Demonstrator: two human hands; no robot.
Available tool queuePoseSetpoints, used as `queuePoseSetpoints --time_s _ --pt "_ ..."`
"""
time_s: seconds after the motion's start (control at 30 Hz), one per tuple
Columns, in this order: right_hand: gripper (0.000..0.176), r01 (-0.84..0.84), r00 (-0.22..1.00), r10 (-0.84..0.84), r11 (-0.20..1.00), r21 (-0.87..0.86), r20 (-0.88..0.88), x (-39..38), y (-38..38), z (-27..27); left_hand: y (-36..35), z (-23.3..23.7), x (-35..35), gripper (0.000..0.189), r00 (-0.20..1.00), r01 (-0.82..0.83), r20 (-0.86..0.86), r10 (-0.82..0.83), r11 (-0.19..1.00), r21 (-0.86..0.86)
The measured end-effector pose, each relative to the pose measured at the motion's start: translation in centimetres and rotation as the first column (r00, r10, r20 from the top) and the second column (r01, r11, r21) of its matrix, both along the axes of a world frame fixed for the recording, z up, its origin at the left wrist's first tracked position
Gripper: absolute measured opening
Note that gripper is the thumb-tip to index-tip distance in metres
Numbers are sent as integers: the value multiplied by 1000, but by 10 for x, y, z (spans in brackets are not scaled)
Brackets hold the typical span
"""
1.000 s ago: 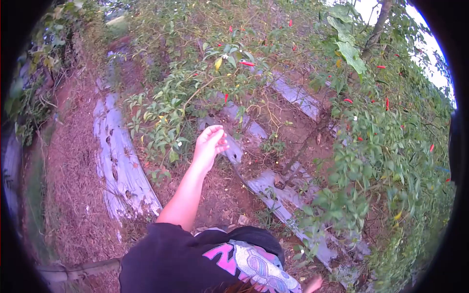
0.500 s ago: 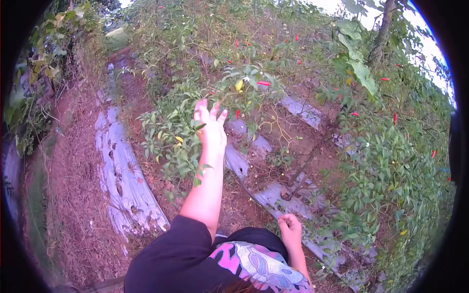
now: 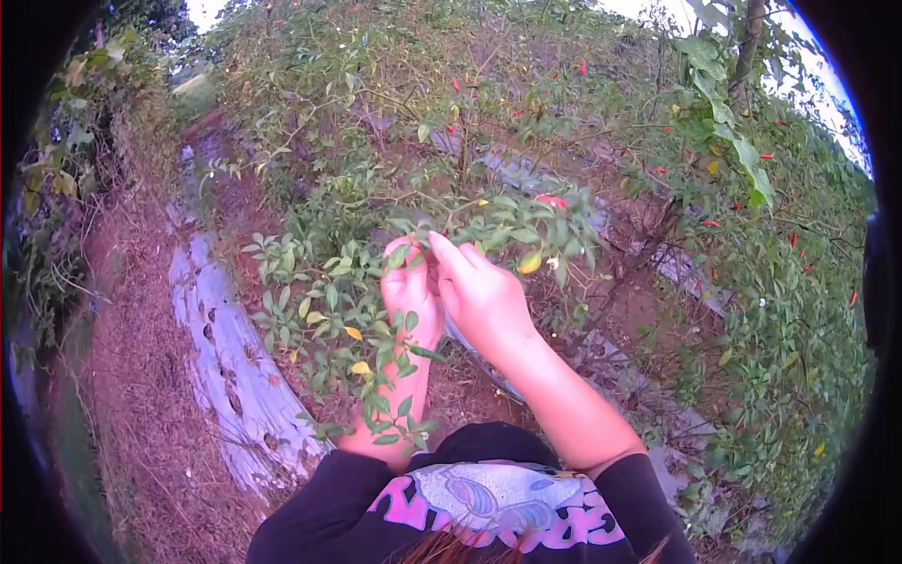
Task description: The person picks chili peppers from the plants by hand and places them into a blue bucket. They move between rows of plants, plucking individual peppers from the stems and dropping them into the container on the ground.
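Observation:
My left hand (image 3: 412, 293) and my right hand (image 3: 484, 299) meet at a leafy chili branch (image 3: 413, 230) in front of me. The left fingers are closed around the branch among its leaves. Beside them, my right thumb and fingers are pinched together; what sits between their tips is too small to make out. A red chili (image 3: 552, 201) shows among leaves to the right of my hands, above a yellow leaf (image 3: 530, 262). Near my left forearm hangs a green chili (image 3: 426, 352), with leaves partly covering the arm.
Chili bushes (image 3: 770, 329) with several red chilies spread over the right side and back. A strip of grey plastic mulch (image 3: 225, 357) with holes runs along the left, next to dry grassy soil (image 3: 132, 376). A thin tree trunk (image 3: 749, 47) rises at upper right.
My right hand has come up from near my waist to join the left at the branch. The left hand has gone from spread fingers to closed and drawn slightly lower.

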State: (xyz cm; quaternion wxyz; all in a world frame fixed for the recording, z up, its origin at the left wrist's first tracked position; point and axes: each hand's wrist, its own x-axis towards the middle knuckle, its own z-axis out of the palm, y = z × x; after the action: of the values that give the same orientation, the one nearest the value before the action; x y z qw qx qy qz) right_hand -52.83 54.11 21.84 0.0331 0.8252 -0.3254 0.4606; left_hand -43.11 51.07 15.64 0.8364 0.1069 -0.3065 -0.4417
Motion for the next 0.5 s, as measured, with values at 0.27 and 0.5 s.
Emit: queuePoseSetpoints --time_s 0.27,0.5 --pt "15 -121 990 118 992 36 83 19 -14 -10 -1 -22 23 5 969 -199 136 205 978 -53" --pt "7 -434 882 308 825 362 356 9 -14 -4 -5 -20 37 7 728 -441 511 458 883 -162"
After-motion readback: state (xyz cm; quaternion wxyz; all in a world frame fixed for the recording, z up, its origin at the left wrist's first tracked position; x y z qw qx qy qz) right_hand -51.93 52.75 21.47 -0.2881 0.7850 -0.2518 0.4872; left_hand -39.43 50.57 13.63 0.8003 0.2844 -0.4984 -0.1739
